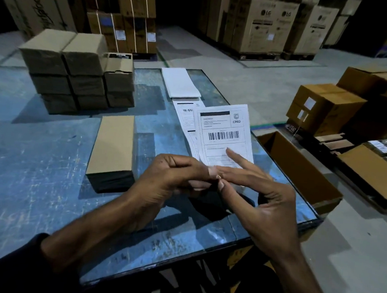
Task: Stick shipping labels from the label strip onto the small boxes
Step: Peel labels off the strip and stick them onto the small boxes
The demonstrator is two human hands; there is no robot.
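A white shipping label (224,134) with a barcode and the word CRED stands upright above the blue table (37,169). My left hand (169,181) pinches its lower edge with curled fingers. My right hand (260,194) meets it there, thumb and a finger pinching the label's bottom corner while the forefinger lies straight across its face. Behind it the label strip (185,116) lies flat on the table. One small brown box (113,150) lies lengthwise just left of my hands.
A stack of small boxes (78,74) stands at the table's back left. A white sheet pile (181,82) lies beyond the strip. An open carton (300,172) sits off the table's right edge. Larger cartons (328,107) and pallets (260,25) fill the floor behind.
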